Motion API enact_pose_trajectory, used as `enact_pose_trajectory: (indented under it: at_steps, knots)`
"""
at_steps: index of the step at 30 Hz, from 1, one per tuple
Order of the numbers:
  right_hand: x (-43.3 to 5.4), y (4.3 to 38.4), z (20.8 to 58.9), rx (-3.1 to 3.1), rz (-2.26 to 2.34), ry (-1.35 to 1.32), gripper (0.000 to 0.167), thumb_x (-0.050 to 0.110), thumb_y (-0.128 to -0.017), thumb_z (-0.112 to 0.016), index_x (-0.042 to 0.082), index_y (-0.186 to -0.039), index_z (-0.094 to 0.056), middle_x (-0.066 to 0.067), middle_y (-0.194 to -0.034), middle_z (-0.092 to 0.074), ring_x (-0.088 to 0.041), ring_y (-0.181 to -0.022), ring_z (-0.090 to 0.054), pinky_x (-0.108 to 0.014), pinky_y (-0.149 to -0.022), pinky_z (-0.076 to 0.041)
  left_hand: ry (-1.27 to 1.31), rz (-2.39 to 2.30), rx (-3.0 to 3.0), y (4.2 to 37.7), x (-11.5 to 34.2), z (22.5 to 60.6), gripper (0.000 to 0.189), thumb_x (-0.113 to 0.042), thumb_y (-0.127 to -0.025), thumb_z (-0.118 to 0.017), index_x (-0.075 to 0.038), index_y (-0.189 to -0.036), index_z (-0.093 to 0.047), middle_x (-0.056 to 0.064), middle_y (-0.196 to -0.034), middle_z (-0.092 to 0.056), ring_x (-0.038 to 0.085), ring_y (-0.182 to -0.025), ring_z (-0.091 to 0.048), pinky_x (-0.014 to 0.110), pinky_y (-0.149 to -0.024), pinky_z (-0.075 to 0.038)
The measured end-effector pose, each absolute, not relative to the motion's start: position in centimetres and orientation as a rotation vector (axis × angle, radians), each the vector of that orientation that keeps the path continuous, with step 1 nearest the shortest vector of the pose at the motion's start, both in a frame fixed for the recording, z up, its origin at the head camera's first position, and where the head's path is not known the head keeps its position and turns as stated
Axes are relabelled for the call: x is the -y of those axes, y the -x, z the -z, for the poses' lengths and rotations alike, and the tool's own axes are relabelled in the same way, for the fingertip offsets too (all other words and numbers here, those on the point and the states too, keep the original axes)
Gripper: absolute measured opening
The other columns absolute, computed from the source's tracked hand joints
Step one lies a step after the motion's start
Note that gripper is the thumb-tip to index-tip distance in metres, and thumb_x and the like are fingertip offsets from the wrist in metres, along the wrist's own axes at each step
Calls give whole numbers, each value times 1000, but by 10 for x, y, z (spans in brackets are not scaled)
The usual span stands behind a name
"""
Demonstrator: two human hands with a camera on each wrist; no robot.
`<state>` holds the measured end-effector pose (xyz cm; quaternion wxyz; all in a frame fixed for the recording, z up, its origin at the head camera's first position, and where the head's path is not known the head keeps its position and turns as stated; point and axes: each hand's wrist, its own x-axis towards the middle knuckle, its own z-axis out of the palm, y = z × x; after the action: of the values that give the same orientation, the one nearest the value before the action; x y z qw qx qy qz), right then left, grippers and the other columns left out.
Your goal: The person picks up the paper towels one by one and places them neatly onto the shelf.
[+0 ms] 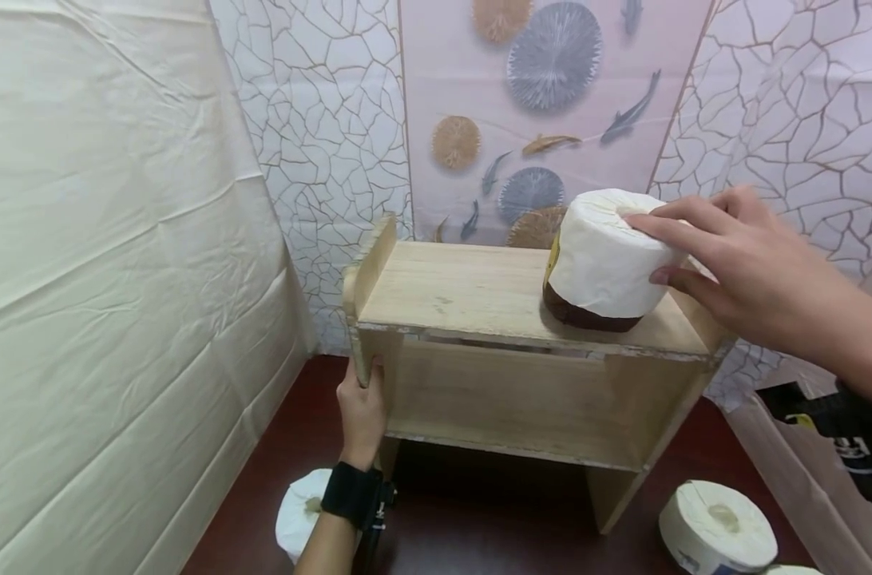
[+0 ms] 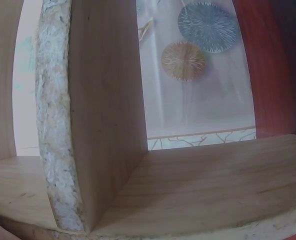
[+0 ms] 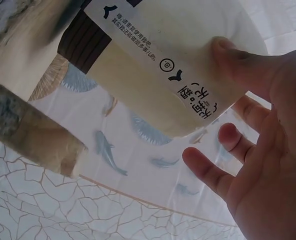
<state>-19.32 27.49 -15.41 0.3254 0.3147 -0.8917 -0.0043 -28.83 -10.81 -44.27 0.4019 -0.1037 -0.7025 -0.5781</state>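
A white toilet paper roll point(image 1: 616, 263) with a brown lower band stands at the right end of the top board of a small wooden shelf point(image 1: 465, 279). My right hand point(image 1: 741, 259) pinches it, fingers on its top and thumb against the side. Printed black characters show on the roll point(image 3: 153, 65) in the right wrist view, with the thumb pressed to its wrapper. Lower on the left, my left hand point(image 1: 362, 407) grips the shelf's left side panel; some of its fingers are hidden behind the wood. The left wrist view mostly shows the shelf's boards point(image 2: 108, 100).
Another toilet paper roll point(image 1: 719, 527) rests on the dark red surface point(image 1: 479, 535) at the lower right, with part of one more beside it. A further roll point(image 1: 299, 515) stands by my left forearm. Cream cloth point(image 1: 120, 279) hangs at the left; a patterned cloth point(image 1: 328, 120) hangs behind.
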Motion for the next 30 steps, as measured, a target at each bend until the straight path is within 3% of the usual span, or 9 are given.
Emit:
enact_pose_trajectory:
  at_steps: [5, 11, 14, 21, 23, 25, 28, 30]
  knots:
    - [-273, 196, 153, 2315, 30, -834, 72, -4, -78, -86, 8, -145, -63, -13, -130, -66, -43, -99, -49, -58, -76, -37, 299, 1469, 1763, 290, 108, 444, 35, -12, -109, -60, -3, -143, -61, 24, -120, -73, 43, -97, -73, 38, -73, -56]
    - [-269, 198, 152, 2309, 70, -817, 67, -3, -82, -85, 11, -144, -64, -10, -131, -66, -43, -95, -50, -56, -70, -40, 296, 1485, 1778, 288, 108, 444, 37, -17, -111, -58, -4, -145, -60, 23, -125, -72, 46, -102, -73, 48, -76, -58]
    - [-266, 197, 152, 2322, 85, -797, 65, -1, -84, -85, 10, -144, -63, -11, -130, -66, -44, -96, -50, -57, -72, -40, 294, 1489, 1784, 287, 107, 444, 37, -18, -111, -58, -3, -145, -60, 23, -126, -72, 45, -103, -72, 45, -76, -57]
    - [-263, 199, 151, 2286, 132, -801, 64, 9, -81, -88, 3, -140, -65, -16, -118, -67, -44, -86, -48, -54, -68, -36, 280, 1472, 1781, 289, 106, 445, 36, -19, -110, -60, -8, -144, -62, 22, -117, -74, 29, -86, -67, 35, -71, -48]
    - [-263, 200, 152, 2261, 148, -819, 51, 24, -95, -79, 3, -139, -66, -16, -116, -67, -44, -84, -48, -54, -67, -37, 289, 1471, 1783, 289, 106, 445, 36, -17, -110, -59, -7, -145, -61, 23, -117, -73, 32, -87, -68, 36, -71, -48]
    - [-264, 202, 153, 2239, 159, -834, 49, 33, -101, -70, 3, -138, -66, -16, -116, -67, -44, -83, -48, -55, -67, -37, 292, 1472, 1789, 288, 106, 444, 36, -17, -111, -59, -8, -145, -61, 25, -112, -72, 30, -82, -64, 35, -69, -46]
    - [-262, 204, 152, 2234, 179, -830, 49, 34, -100, -71, 3, -138, -65, -20, -115, -67, -47, -85, -50, -59, -70, -39, 285, 1478, 1787, 287, 108, 444, 35, -16, -110, -59, -8, -144, -61, 24, -113, -73, 27, -84, -65, 35, -70, -48]
    - [-260, 204, 150, 2259, 190, -800, 54, 20, -90, -83, 3, -138, -65, -23, -116, -67, -48, -87, -50, -60, -72, -39, 288, 1476, 1779, 288, 108, 443, 34, -15, -110, -59, -7, -143, -62, 23, -113, -73, 27, -85, -66, 37, -71, -50]
